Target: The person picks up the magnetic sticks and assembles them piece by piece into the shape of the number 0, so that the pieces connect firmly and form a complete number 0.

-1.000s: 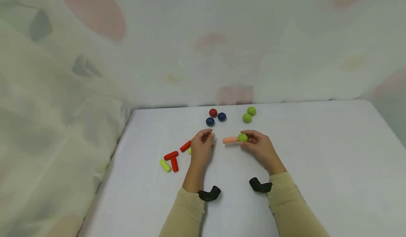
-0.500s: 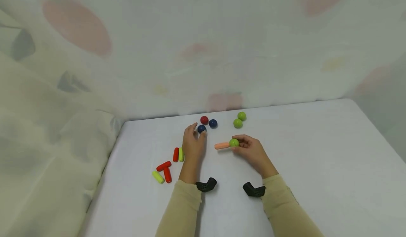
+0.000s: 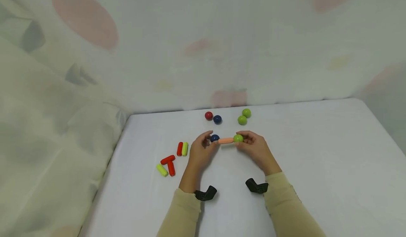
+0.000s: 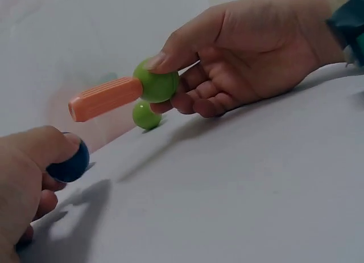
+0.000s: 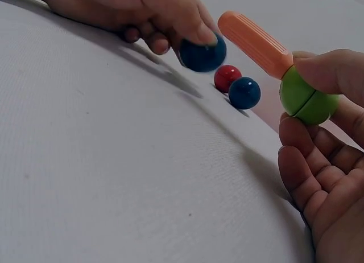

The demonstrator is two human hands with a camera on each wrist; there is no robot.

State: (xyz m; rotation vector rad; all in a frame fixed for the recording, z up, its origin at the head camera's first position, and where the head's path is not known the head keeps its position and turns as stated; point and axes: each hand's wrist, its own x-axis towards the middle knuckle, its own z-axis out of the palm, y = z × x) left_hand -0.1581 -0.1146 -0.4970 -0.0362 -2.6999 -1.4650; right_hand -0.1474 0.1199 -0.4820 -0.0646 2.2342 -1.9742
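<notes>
Between thumb and fingers, my left hand [image 3: 201, 149] pinches a dark blue ball [image 3: 214, 138], also plain in the left wrist view as a blue ball [image 4: 69, 161]. My right hand [image 3: 255, 148] pinches a green ball [image 3: 238, 138], which has a groove across it in the right wrist view. An orange ribbed stick [image 3: 226, 141] is joined to the green ball and points left. Its free end faces the blue ball; both wrist views show a gap between them. Both hands hold these pieces above the white table [image 3: 234, 209].
Behind the hands lie a red ball [image 3: 208, 116], a second blue ball [image 3: 217, 119] and two green balls [image 3: 242, 120]. Left of the left hand are red sticks [image 3: 171, 168] and yellow-green sticks [image 3: 162, 170]. A patterned cloth [image 3: 177, 54] hangs behind the table.
My left hand has reached to the blue ball at the back, picked it up and brought it to the orange stick's free end. The right hand still holds the green ball with the stick.
</notes>
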